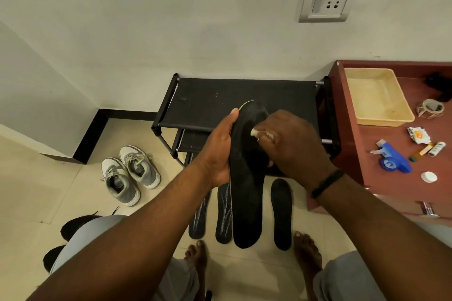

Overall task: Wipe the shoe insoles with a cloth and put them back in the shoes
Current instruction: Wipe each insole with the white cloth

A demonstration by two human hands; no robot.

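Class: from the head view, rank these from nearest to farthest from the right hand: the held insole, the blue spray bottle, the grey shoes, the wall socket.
1. Held insole, under the right hand.
2. Blue spray bottle, on its right.
3. Grey shoes, floor, left.
4. Wall socket, high up.

Black insole (247,193) (green-edged), grey-white sneakers (130,173)

You can't read any text here. The white sachet (419,134) on the counter (381,178) carries an orange-and-black print, too small to make out. The small white tube (436,149) beside it has dark marks, blurred. The blue spray bottle (393,157) shows a pale mark, illegible.
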